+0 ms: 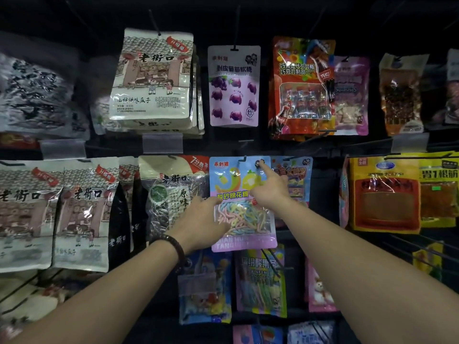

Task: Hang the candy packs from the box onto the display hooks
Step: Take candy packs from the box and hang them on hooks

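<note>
Nearest us: two bare forearms reaching up, bead bracelet on left wrist. Left hand lies on candy pack, fingers over clear window; we cannot tell whether they curl round edge. Right hand: index finger straight, pressing pack's upper right corner, other fingers curled in. Pack hangs on hook, middle row. Farther up we see grape gummy pack.

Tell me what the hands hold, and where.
The blue candy pack: left hand has its grip on the left edge; right hand touches its upper right with a straight index finger; whether it pinches is unclear.
</note>
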The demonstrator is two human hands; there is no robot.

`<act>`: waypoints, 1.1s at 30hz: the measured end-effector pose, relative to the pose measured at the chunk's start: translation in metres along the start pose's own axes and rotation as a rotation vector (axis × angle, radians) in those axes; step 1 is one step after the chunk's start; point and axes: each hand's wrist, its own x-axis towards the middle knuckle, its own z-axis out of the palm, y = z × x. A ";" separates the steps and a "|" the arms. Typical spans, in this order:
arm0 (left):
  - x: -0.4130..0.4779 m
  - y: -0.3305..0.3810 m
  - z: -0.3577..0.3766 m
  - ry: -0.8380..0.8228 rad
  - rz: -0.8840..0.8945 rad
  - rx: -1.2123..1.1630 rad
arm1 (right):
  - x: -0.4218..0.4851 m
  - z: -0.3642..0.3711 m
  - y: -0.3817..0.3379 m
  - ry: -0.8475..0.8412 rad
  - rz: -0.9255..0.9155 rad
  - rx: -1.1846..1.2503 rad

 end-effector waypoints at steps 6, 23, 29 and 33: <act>-0.051 -0.012 0.011 0.089 0.069 -0.126 | -0.069 -0.029 0.015 -0.029 -0.215 -0.269; -0.336 -0.091 0.251 -0.415 -0.056 -0.046 | -0.385 0.049 0.267 -0.564 -0.025 -0.272; -0.386 -0.112 0.308 -0.642 -0.124 -0.102 | -0.485 0.101 0.361 -0.879 0.111 -0.467; -0.392 -0.127 0.317 -0.738 -0.130 -0.058 | -0.510 0.137 0.376 -1.032 0.056 -0.606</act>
